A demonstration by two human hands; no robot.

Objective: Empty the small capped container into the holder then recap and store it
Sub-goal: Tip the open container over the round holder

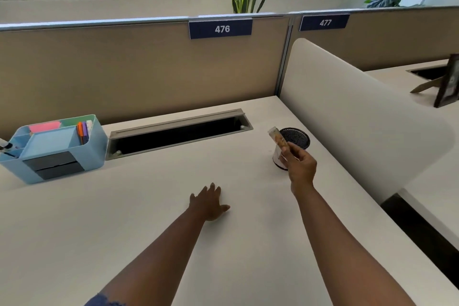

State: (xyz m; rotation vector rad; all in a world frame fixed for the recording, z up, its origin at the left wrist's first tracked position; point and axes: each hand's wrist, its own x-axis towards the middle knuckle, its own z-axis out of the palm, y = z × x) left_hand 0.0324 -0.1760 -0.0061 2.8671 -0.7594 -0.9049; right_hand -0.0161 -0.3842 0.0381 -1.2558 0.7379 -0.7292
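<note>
Right hand (299,165) grips the container (278,138), tilted beside the mesh holder (295,137) at the desk's (149,206) right. Left hand (208,202) lies open, flat. Whether the cap's on is unclear; next likely uncapping, then tipping over the holder's mouth.

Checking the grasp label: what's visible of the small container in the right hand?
The small container is a slim, clear plastic-looking tube with brownish contents showing through and a pale end pointing up and to the left. It is tilted, held off the desk by the right hand, whose fingertips pinch its lower end, in front of the black mesh holder. Whether the cap is on is unclear.
</note>
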